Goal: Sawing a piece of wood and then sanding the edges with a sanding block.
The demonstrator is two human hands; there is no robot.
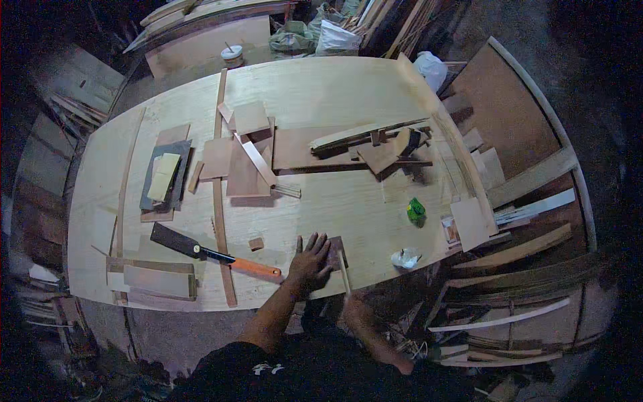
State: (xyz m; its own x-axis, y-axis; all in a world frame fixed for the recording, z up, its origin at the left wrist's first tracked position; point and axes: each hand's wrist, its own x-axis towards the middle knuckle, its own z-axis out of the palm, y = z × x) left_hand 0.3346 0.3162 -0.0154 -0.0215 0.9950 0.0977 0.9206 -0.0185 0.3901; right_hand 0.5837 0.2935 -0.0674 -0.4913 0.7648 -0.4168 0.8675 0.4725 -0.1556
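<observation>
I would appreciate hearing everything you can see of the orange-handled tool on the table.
The orange-handled tool lies slanted on the pale table, its broad dark blade pointing left and away from the person. The blade looks metallic; a pale round disc sits where it meets a black section, then comes the orange handle. It crosses over a narrow wooden strip. The handle's end lies near the left hand, which does not hold it. Any teeth are indistinct.

Plywd tabletop (pixel 335 87): pale yel. w/ faint grain streaks. Flat offcut (pixel 336 244), 5 o'clock: dk. brn. Pull saw (pixel 213 254), 8 o'clock: blk blade (pixel 171 240), orange-&-blk handle (pixel 258 269). Crumpled packet (pixel 416 212), 3 o'clock: grn w/ yel. T-shirt (pixel 315 367), 6 o'clock: blk w/ wht print (pixel 268 368).
</observation>
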